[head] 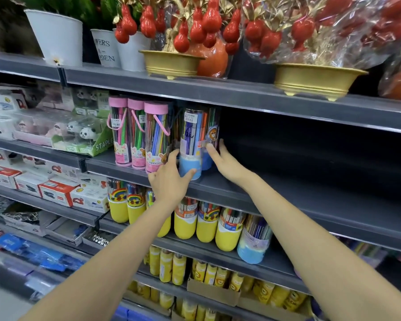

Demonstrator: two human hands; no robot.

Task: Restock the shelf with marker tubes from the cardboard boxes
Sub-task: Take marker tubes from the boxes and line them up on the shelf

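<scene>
My left hand [169, 179] curls around the blue base of a clear marker tube [190, 144], thumb on its front. My right hand [227, 161] lies with straight fingers against a second blue-based tube [210, 135] just behind and to the right. Both tubes stand upright on the grey shelf [287, 181]. Pink-capped tubes [139, 133] stand just to their left. Yellow-based tubes [185, 223] fill the shelf below.

Both hands, left [169, 179] and right [227, 162], touch blue-capped marker tubes [190, 144] on the grey shelf [287, 195].
</scene>
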